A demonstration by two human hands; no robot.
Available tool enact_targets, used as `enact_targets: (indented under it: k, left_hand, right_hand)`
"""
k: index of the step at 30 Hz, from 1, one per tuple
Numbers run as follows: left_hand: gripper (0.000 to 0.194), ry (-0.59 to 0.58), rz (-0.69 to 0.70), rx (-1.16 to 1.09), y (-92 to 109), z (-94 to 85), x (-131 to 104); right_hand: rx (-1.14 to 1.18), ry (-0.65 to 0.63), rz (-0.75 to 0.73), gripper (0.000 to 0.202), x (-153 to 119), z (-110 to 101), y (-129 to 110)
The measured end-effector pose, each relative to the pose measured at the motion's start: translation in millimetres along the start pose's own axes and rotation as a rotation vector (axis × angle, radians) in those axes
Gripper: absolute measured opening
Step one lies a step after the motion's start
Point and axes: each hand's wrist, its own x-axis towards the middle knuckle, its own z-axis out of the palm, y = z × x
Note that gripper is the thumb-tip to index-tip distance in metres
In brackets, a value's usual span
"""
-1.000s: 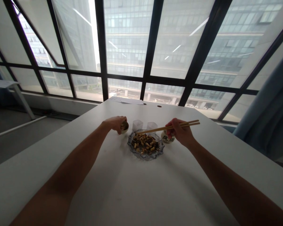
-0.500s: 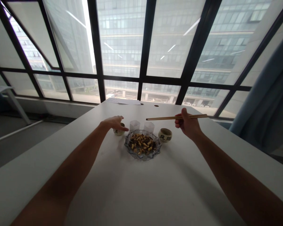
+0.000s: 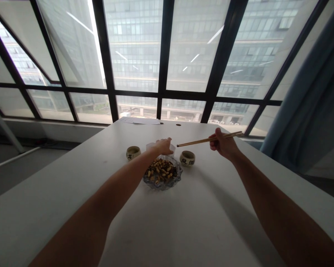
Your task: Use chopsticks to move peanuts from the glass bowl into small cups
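Note:
Wooden chopsticks (image 3: 195,142) are gripped in my right hand (image 3: 222,144), their tips pointing left with a small dark item at the end. My left hand (image 3: 164,146) is at a clear plastic cup (image 3: 172,149), its fingers around the rim area. Another clear cup (image 3: 150,146) stands partly behind my left wrist. Just in front lies a glass bowl (image 3: 171,182) of peanuts and dark seeds (image 3: 161,170), partly covered by my left forearm. A ceramic cup with dark characters (image 3: 187,158) stands right of the bowl, a similar one (image 3: 133,152) to the left.
The white table (image 3: 195,222) reaches towards the windows. Papers (image 3: 140,120) lie at its far edge, near two dark round spots. A blue curtain (image 3: 303,100) hangs at the right, and a white metal frame (image 3: 8,131) stands at the far left.
My left hand has moved right, from the left ceramic cup to the right clear cup. The chopsticks now slope more, tips lower. The view has shifted slightly to the right.

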Motion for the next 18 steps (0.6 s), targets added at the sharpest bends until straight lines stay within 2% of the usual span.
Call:
enact_targets:
  k: [4,7,9,11,13,18]
  left_hand:
    - [0.097,0.000,0.165,0.035,13,5.5,10]
    - [0.088,-0.078,0.310,0.053,31,11.8,19]
    - [0.082,-0.141,0.333,0.054,43,16.3,24]
    - [0.081,-0.156,0.315,0.050,51,20.2,28]
    - [0.083,-0.106,0.316,0.046,55,23.1,30]
    - [0.083,0.030,0.439,0.077,51,26.9,28]
  right_hand:
    - [-0.019,0.014,-0.028,0.062,4,-23,-3]
    - [-0.059,-0.016,-0.039,0.060,5,-42,-6]
    - [-0.103,-0.044,-0.033,0.059,5,-50,-7]
    - [-0.150,-0.070,-0.023,0.060,3,-54,-9]
    - [-0.188,-0.087,-0.012,0.060,2,-54,-12]
    - [-0.237,-0.099,0.004,0.060,1,-51,-16]
